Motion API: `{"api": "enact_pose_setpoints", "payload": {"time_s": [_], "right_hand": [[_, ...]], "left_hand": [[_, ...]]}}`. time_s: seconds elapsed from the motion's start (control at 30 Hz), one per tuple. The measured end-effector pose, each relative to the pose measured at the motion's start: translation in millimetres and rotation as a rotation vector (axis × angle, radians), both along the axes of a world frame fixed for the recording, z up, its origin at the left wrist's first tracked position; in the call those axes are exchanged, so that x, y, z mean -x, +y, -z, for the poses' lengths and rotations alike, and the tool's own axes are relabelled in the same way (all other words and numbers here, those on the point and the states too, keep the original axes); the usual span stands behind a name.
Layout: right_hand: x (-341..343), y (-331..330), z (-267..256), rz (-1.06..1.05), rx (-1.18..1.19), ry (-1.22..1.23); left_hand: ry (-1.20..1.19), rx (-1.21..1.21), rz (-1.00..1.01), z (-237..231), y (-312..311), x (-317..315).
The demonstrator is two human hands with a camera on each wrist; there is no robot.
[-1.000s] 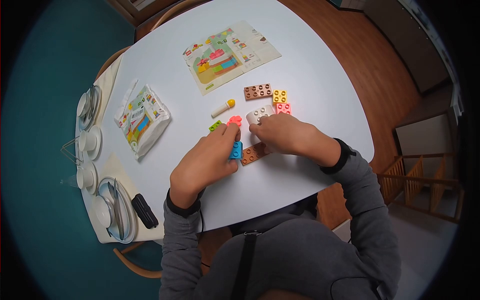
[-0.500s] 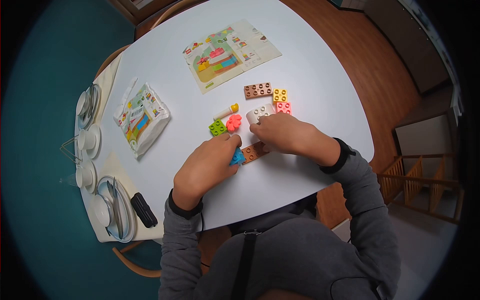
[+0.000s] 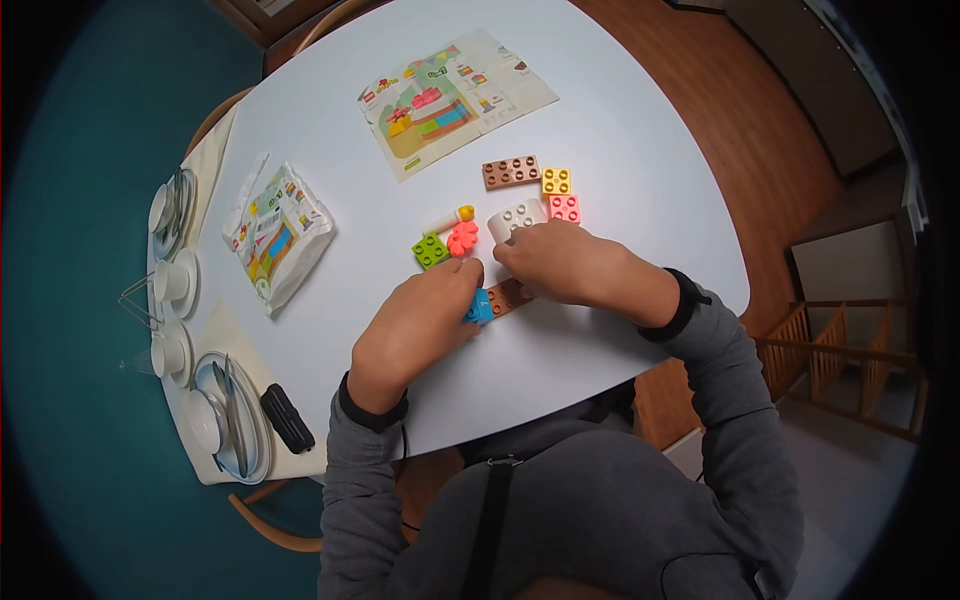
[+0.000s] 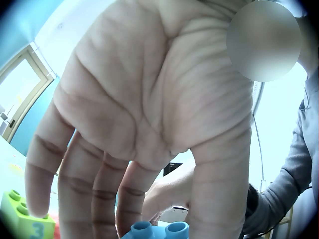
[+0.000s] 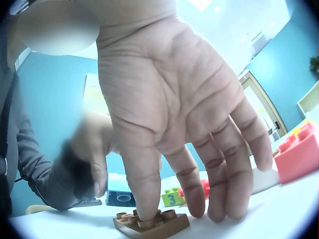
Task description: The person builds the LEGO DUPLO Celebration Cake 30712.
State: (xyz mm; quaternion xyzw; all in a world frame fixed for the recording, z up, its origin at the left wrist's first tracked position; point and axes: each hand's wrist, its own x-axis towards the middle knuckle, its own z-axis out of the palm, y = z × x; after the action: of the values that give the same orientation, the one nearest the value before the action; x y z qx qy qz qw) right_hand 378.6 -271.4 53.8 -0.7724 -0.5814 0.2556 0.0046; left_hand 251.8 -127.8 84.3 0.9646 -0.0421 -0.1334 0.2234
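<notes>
My left hand (image 3: 415, 315) pinches a blue brick (image 3: 480, 306) between thumb and fingers. The brick overlaps the left end of a brown eight-stud plate (image 3: 507, 297) in the head view; in the right wrist view the blue brick (image 5: 120, 186) is tilted, showing part of its hollow underside. With the thumb on its studs and fingers beyond it, my right hand (image 3: 565, 262) holds the brown plate (image 5: 162, 229) on the table. Just beyond my hands lie a green brick (image 3: 430, 251), a coral flower piece (image 3: 462, 239) and a white rounded brick (image 3: 516, 218).
A white candle piece with yellow tip (image 3: 446, 221) lies behind the flower. Pink (image 3: 564, 208), yellow (image 3: 556, 181) and second brown (image 3: 511, 172) bricks stand farther back. An instruction sheet (image 3: 455, 105), a printed bag (image 3: 280, 240) and stacked dishes (image 3: 265, 455) are around them.
My left hand has drawn back and to the right, bringing the blue brick to the brown plate's left end. The green brick and flower have come into fuller view. The right hand keeps its place.
</notes>
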Motion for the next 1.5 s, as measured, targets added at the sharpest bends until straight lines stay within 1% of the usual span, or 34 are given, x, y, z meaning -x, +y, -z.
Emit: {"api": "enact_pose_setpoints", "payload": {"time_s": [0.37, 0.57, 0.7, 0.8, 0.87, 1.0, 1.07, 1.5], "right_hand": [[2, -2, 3, -0.027, -0.076, -0.025], [2, -1, 2, -0.022, -0.080, -0.019], [1, -1, 9, -0.033, -0.094, -0.008], [1, 0, 12, -0.016, -0.108, 0.009], [0, 0, 13, -0.032, -0.096, -0.001], [0, 0, 15, -0.032, -0.112, -0.002], [0, 0, 13, -0.039, -0.124, 0.002], [0, 0, 12, -0.038, -0.090, -0.005]], "left_hand": [[0.071, -0.063, -0.038, 4, -8, -6], [0.014, -0.074, 0.012, 10, -8, -5], [0.019, -0.074, -0.005, 13, -8, -5], [0.064, -0.060, -0.039, 8, -11, -4], [0.096, -0.029, -0.033, 8, -10, -4], [0.084, 0.026, -0.006, 10, -9, -3], [0.140, 0.051, -0.011, 5, -12, -5], [0.042, 0.046, 0.010, 14, -6, -4]]}}
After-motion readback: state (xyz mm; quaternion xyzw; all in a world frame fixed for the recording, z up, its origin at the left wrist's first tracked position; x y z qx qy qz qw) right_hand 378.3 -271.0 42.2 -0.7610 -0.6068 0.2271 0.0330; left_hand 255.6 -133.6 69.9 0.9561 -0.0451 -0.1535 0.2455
